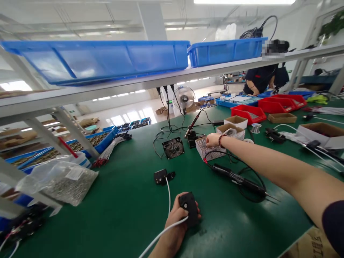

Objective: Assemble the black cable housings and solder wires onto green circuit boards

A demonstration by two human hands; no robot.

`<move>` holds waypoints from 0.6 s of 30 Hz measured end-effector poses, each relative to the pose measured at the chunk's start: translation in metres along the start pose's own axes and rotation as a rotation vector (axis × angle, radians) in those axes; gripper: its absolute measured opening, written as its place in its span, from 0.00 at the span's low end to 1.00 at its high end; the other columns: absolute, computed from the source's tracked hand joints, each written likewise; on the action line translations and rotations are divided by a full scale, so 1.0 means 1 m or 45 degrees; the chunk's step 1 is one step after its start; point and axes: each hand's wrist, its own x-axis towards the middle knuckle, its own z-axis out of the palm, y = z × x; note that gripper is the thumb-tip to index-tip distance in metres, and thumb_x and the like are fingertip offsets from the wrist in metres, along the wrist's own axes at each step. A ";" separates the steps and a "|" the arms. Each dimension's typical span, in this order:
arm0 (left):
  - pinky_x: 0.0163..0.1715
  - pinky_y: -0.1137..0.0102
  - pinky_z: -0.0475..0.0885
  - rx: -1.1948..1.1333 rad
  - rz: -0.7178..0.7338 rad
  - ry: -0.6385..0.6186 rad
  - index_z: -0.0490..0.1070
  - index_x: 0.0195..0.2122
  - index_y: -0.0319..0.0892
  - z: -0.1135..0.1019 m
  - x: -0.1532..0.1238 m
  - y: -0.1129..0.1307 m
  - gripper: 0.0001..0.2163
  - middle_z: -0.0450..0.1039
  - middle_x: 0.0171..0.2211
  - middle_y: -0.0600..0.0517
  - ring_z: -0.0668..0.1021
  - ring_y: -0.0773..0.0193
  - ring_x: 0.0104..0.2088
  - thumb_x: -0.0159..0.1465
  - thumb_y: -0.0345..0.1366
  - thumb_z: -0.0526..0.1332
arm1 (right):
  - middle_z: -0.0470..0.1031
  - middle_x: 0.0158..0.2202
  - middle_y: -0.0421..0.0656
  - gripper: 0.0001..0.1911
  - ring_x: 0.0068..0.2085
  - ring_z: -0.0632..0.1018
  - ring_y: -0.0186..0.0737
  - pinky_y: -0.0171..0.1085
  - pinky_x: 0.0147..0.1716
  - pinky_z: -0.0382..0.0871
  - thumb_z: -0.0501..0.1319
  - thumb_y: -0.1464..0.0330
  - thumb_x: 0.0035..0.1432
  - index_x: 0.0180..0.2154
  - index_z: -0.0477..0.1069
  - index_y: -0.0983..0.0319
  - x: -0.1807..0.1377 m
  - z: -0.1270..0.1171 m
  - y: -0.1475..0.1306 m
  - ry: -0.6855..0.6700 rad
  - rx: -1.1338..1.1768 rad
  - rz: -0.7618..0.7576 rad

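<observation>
My left hand (178, 215) is closed round a small black plastic housing (189, 207) with a white cable (161, 234) running from it, low at the green bench's near edge. My right hand (213, 139) reaches far forward into a small cardboard box of tiny metal parts (205, 149); its fingers are bent down into the parts and what they pinch is hidden. A beaded bracelet sits on that wrist. Under my right forearm lies a black electric screwdriver (236, 178) with its looped cord.
A second black housing with a white cable (161, 176) lies ahead of my left hand. A small black fan (173, 148), a soldering iron on its stand (192, 130), a solder spool (256, 127), cardboard boxes and red bins stand behind. A bag of parts (63, 181) lies left. Another person works far right.
</observation>
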 end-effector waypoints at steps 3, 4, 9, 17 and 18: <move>0.43 0.58 0.77 -0.003 -0.008 0.031 0.66 0.52 0.43 0.000 -0.002 0.002 0.28 0.80 0.38 0.46 0.81 0.55 0.38 0.46 0.30 0.60 | 0.77 0.52 0.49 0.14 0.51 0.79 0.46 0.49 0.51 0.77 0.64 0.62 0.70 0.51 0.75 0.64 0.007 0.009 -0.003 0.012 -0.047 0.004; 0.43 0.58 0.77 0.008 -0.005 0.046 0.66 0.52 0.43 0.001 -0.002 0.003 0.29 0.80 0.37 0.47 0.81 0.56 0.38 0.46 0.29 0.60 | 0.76 0.53 0.49 0.14 0.51 0.79 0.46 0.49 0.52 0.77 0.64 0.62 0.70 0.51 0.75 0.64 0.008 0.011 -0.003 0.019 -0.059 0.007; 0.43 0.60 0.77 0.047 0.027 0.112 0.65 0.52 0.44 0.003 -0.004 0.005 0.28 0.80 0.37 0.49 0.81 0.57 0.37 0.46 0.29 0.59 | 0.77 0.53 0.48 0.13 0.51 0.79 0.45 0.49 0.52 0.77 0.63 0.62 0.71 0.51 0.75 0.63 0.011 0.012 0.003 -0.001 -0.104 -0.017; 0.40 0.60 0.78 0.067 0.064 0.152 0.61 0.54 0.44 0.003 -0.004 0.007 0.31 0.80 0.36 0.49 0.81 0.57 0.37 0.46 0.29 0.60 | 0.76 0.54 0.49 0.14 0.53 0.78 0.47 0.51 0.54 0.75 0.63 0.62 0.70 0.51 0.75 0.64 0.012 0.018 0.002 0.031 -0.112 -0.039; 0.40 0.60 0.78 0.066 0.068 0.161 0.61 0.54 0.44 0.004 -0.004 0.007 0.31 0.80 0.36 0.49 0.81 0.56 0.37 0.46 0.29 0.60 | 0.76 0.54 0.49 0.14 0.52 0.78 0.47 0.50 0.54 0.75 0.63 0.62 0.70 0.51 0.75 0.63 0.012 0.019 0.002 0.028 -0.102 -0.039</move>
